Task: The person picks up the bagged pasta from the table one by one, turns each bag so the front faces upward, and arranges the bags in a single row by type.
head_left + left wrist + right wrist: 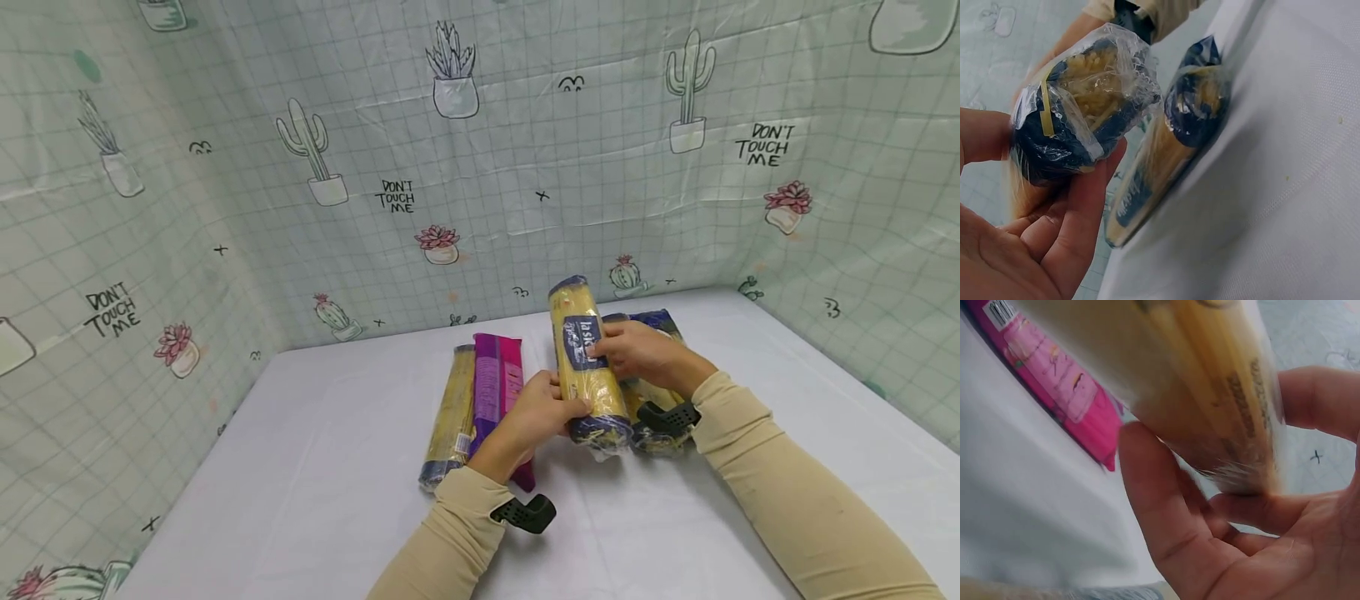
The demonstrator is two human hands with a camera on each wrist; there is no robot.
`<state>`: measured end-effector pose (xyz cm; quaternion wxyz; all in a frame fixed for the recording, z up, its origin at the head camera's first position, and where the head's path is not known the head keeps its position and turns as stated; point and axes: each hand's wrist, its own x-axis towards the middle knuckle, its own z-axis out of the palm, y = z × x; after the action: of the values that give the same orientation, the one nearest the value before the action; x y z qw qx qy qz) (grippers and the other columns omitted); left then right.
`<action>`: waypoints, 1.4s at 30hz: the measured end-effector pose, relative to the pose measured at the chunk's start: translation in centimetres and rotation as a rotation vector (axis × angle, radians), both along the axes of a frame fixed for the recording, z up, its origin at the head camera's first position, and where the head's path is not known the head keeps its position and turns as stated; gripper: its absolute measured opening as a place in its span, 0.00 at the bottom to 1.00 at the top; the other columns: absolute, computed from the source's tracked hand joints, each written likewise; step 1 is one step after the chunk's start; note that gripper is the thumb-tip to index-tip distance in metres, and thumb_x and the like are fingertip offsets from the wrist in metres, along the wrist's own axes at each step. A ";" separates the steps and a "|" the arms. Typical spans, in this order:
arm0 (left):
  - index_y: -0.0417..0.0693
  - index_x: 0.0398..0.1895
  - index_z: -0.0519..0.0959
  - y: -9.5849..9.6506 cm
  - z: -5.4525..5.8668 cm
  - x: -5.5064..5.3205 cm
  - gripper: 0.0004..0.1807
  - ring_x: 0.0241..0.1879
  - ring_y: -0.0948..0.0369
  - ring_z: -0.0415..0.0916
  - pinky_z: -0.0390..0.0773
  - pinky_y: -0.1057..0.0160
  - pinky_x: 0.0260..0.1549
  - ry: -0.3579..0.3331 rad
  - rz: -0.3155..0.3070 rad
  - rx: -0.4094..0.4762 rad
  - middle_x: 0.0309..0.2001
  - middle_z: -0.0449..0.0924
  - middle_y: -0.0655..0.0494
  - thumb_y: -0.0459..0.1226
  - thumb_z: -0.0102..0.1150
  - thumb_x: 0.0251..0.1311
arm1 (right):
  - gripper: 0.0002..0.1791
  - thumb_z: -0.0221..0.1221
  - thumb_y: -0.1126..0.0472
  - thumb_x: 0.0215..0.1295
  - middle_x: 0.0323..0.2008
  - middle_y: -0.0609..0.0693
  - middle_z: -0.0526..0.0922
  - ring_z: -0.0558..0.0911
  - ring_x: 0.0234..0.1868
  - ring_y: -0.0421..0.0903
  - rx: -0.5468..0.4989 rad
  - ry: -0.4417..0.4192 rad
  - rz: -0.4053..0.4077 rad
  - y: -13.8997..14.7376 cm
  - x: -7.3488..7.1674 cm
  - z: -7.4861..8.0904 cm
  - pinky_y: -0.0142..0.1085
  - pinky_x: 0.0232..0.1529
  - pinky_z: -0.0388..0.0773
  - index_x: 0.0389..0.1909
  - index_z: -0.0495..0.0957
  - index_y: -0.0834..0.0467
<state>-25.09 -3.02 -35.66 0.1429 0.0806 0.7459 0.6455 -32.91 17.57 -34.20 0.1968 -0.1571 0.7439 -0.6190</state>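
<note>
A yellow spaghetti packet (576, 312) with a blue label and blue ends is held tilted above the table by both hands. My left hand (536, 412) grips its lower end, thumb in front. The right hand (648, 354) grips the packet's right side farther up, its thumb at the label. In the left wrist view, the packet's end (1088, 87) shows crinkled clear wrap over pasta. The right wrist view has the packet's side (1210, 381) between thumb and fingers, somewhat blurred.
Left of the held packet, another yellow pasta packet (453, 408) lies beside a purple and pink packet (489, 383). Behind the right hand are more blue and yellow pasta packaging (660, 321), partly hidden. A patterned curtain (495, 167) rises behind the white table (322, 450).
</note>
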 end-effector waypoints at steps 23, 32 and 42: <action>0.49 0.60 0.73 0.4 -0.2 0.3 0.27 0.37 0.59 0.82 0.83 0.59 0.34 0.050 -0.115 0.002 0.40 0.84 0.55 0.44 0.71 0.60 | 0.46 0.58 0.66 0.69 0.66 0.73 0.66 0.79 0.53 0.51 -0.021 0.091 -0.077 0.8 0.2 0.3 0.45 0.51 0.79 0.80 0.41 0.58; 0.51 0.66 0.70 0.3 0.0 0.5 0.29 0.41 0.57 0.83 0.85 0.55 0.39 -0.017 -0.225 0.086 0.44 0.83 0.53 0.37 0.68 0.63 | 0.47 0.60 0.65 0.68 0.67 0.72 0.66 0.80 0.53 0.51 -0.016 0.091 -0.070 1.0 0.1 0.2 0.45 0.50 0.79 0.80 0.43 0.58; 0.51 0.64 0.70 0.4 0.0 0.7 0.28 0.41 0.57 0.84 0.85 0.55 0.39 -0.028 -0.197 0.105 0.43 0.85 0.52 0.34 0.68 0.62 | 0.45 0.61 0.62 0.68 0.66 0.71 0.67 0.80 0.53 0.52 0.025 0.109 -0.083 1.0 0.0 0.2 0.45 0.49 0.80 0.80 0.46 0.58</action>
<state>-24.44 -2.59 -35.69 0.2117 0.1517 0.6974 0.6677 -32.92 18.58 -34.01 0.1322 -0.1573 0.7669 -0.6080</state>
